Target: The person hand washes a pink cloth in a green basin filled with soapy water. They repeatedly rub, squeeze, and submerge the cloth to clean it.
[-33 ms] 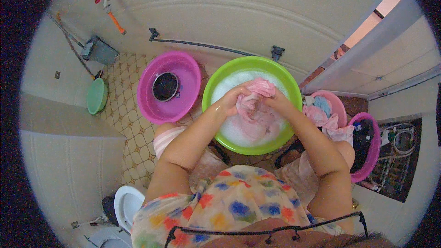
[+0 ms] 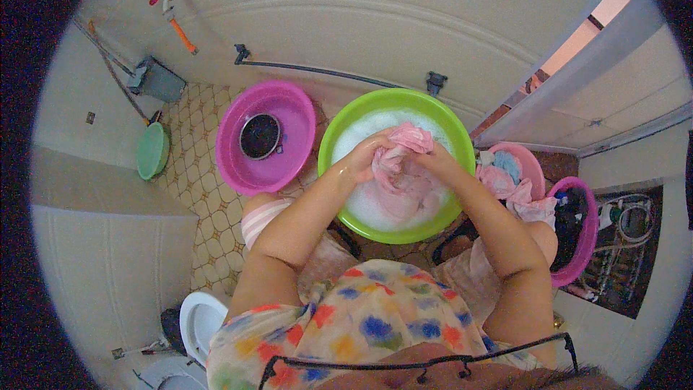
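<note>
A wet pink cloth garment (image 2: 393,166) is bunched between my two hands above a lime-green basin (image 2: 337,213). White suds (image 2: 350,133) cover the water in the basin, and the lower part of the garment lies in them. My left hand (image 2: 366,159) grips the cloth from the left side, fingers curled round it. From the right, my right hand (image 2: 439,160) is closed on the same cloth, its fingers partly hidden by the folds. What kind of garment it is cannot be made out.
Left of the green basin stands a magenta basin (image 2: 296,152) holding a round dark pan-like thing (image 2: 260,136). To the right are a pink tub (image 2: 530,170) with pink and blue laundry and a magenta tub (image 2: 590,245) with dark cloth. A wall tap (image 2: 170,3) and toilet (image 2: 189,325) flank the left.
</note>
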The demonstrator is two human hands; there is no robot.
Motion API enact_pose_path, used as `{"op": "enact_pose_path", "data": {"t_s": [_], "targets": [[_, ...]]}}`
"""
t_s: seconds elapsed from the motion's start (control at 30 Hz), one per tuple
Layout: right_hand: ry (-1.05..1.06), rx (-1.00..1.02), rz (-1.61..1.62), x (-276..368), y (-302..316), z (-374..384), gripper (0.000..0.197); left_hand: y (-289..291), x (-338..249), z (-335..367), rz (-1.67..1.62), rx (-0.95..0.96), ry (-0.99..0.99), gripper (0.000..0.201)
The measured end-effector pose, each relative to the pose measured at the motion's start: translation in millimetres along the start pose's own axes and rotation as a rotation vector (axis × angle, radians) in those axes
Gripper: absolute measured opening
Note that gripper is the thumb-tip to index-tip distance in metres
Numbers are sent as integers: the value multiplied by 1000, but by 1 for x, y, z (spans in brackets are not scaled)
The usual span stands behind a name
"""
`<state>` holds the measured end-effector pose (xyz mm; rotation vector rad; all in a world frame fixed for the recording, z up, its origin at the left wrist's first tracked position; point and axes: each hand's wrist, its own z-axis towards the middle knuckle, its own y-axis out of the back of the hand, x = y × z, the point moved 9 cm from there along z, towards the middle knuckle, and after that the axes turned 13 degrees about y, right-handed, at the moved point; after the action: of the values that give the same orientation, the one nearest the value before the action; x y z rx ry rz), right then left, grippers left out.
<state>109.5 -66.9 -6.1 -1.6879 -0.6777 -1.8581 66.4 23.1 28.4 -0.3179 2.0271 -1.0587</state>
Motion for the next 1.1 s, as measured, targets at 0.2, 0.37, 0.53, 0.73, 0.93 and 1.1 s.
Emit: {"op": "enact_pose_path", "data": {"t_s": [0.2,0.37,0.53,0.73,0.93,1.1], "targets": [[65,-234,-27,-14,34,2,28,81,-15,6,523,-588,-214,32],[-46,-347,-28,7,52,-1,19,58,-28,-11,556,-725,-217,32],[-15,-439,-554,-6,71,15,22,127,-3,5,179,-809,-357,36],[277,31,-849,-24,1,47,28,145,-8,22,570,-979,-348,45],[-271,35,-674,-36,3,44,33,179,7,30,244,-793,-150,44],[39,-423,-398,6,-6,40,24,143,18,49,-196,-543,-255,43]]}}
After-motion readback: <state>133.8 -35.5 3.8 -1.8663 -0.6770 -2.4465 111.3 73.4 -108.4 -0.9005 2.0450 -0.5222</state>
